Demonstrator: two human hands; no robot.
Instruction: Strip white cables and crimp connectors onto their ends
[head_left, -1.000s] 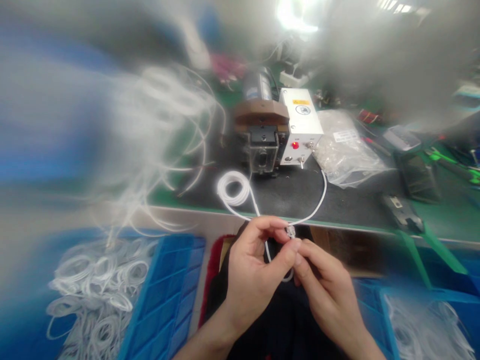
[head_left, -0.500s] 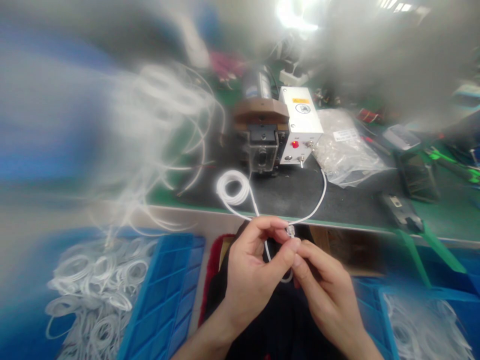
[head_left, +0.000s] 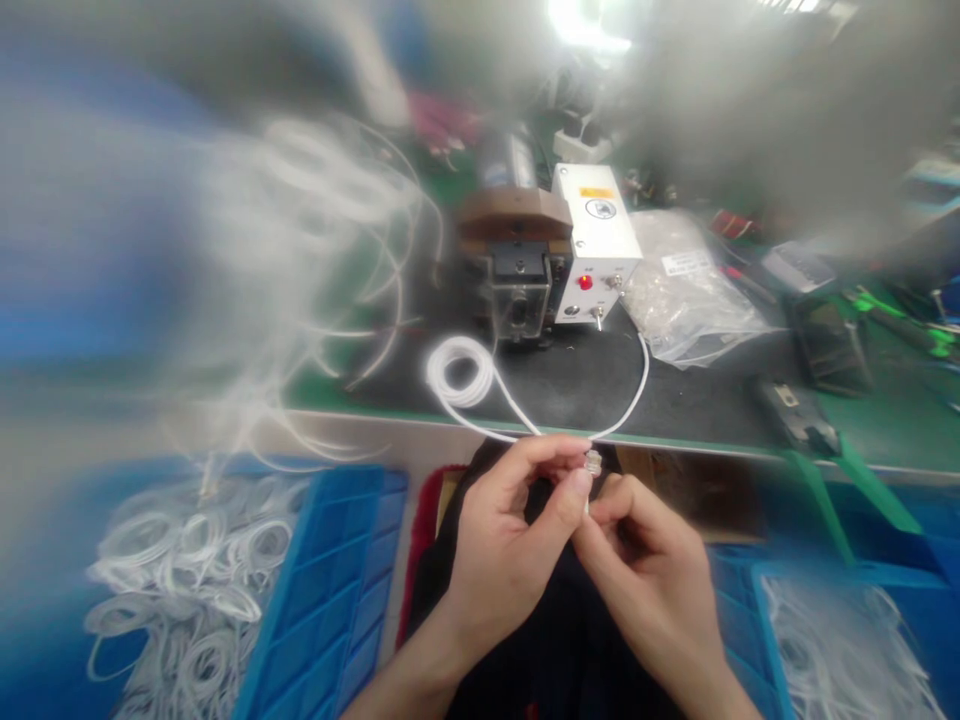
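My left hand (head_left: 510, 530) pinches a clear modular plug (head_left: 592, 462) between thumb and fingertips, in front of the bench edge. Just below it, my right hand (head_left: 649, 580) is closed on a white cable, its thumb and forefinger pressed together near the plug. Only a short bit of cable shows between the hands, so whether it sits inside the plug I cannot tell. A coiled white cable (head_left: 459, 372) lies on the black mat beyond my hands, and its strands run toward my left hand.
A machine with a white control box (head_left: 600, 240) stands on the bench. To its right are a clear bag of small parts (head_left: 686, 290) and a green-handled crimping tool (head_left: 806, 425). Blue bins (head_left: 322, 580) with coiled cables flank my lap. A person's hand (head_left: 442, 120) shows behind.
The plug now stands more exposed above my left fingertips. My right hand has shifted slightly, its fingers more curled, and the cable loop below the hands is no longer visible.
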